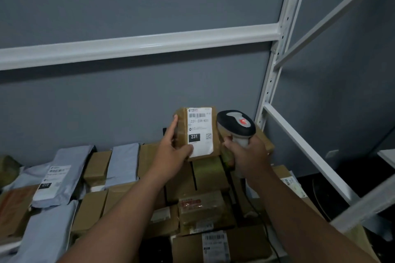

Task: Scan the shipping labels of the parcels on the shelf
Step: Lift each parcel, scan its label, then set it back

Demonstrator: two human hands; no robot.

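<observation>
Cardboard parcel (181, 132) in left hand (171, 151)

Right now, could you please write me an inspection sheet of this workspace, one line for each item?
Surface: shelf, white metal frame; its deck is almost fully covered by parcels.
Job's things: small brown parcel held upright, white shipping label facing the camera, "231" readable; handheld scanner close beside its right edge.
Clutter: cardboard boxes and grey mailer bags lying packed together, several with labels up.
Grippers: left hand grips the parcel; right hand grips the scanner handle.
Cables: dark cord running down over the boxes below the right forearm; likely the scanner's.
Surroundings: grey wall behind; dim light.
</observation>
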